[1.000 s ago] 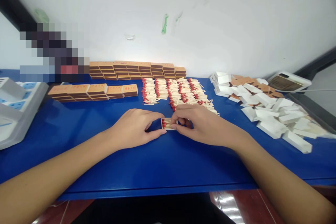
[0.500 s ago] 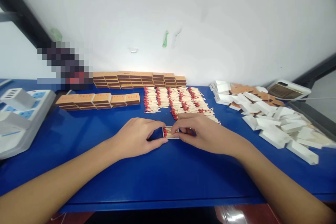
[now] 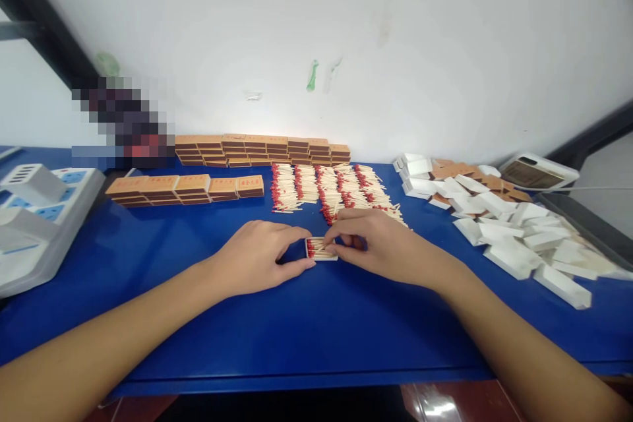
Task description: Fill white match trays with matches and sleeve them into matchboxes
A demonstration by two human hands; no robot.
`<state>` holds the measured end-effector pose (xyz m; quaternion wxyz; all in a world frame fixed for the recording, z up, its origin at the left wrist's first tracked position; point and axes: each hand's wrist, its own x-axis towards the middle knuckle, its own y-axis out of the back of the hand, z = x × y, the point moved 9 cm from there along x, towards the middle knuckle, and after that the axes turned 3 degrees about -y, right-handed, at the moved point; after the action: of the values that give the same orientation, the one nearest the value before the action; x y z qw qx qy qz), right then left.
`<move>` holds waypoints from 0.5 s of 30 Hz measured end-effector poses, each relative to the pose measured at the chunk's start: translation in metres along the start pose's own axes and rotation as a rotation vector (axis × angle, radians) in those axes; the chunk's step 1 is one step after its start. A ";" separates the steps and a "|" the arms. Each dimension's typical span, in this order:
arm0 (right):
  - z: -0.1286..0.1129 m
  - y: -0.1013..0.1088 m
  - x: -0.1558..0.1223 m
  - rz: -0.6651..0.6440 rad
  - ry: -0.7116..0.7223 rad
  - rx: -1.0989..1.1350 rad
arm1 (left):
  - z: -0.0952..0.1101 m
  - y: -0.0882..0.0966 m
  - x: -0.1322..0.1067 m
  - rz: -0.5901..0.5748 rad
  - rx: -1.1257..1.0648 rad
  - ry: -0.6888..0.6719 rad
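On the near middle of the blue surface [image 3: 316, 336], a small open tray of matches [image 3: 319, 250] is held flat between the two hands. Its long axis runs left to right, and the red heads are turned toward the left hand [image 3: 257, 257], whose thumb and forefinger are closed on that end. The opposite end is pinched by the fingertips of the right hand [image 3: 383, 244], so both hands are equally near, one at each end. Farther back, loose matches [image 3: 336, 188] are spread out, with stacked matchboxes [image 3: 188, 188] to the left and white box parts [image 3: 514, 231] heaped to the right.
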<state>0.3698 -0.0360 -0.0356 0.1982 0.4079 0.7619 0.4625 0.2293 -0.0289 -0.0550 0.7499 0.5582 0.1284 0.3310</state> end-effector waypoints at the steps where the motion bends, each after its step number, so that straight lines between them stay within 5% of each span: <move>1: 0.000 -0.002 0.001 -0.001 0.001 -0.017 | 0.000 0.000 0.000 0.002 0.001 -0.002; 15: 0.003 -0.006 0.003 0.039 -0.053 -0.075 | 0.000 -0.001 0.000 -0.004 -0.013 -0.004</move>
<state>0.3671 -0.0331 -0.0423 0.2243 0.4274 0.7303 0.4834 0.2291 -0.0291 -0.0559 0.7547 0.5535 0.1259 0.3290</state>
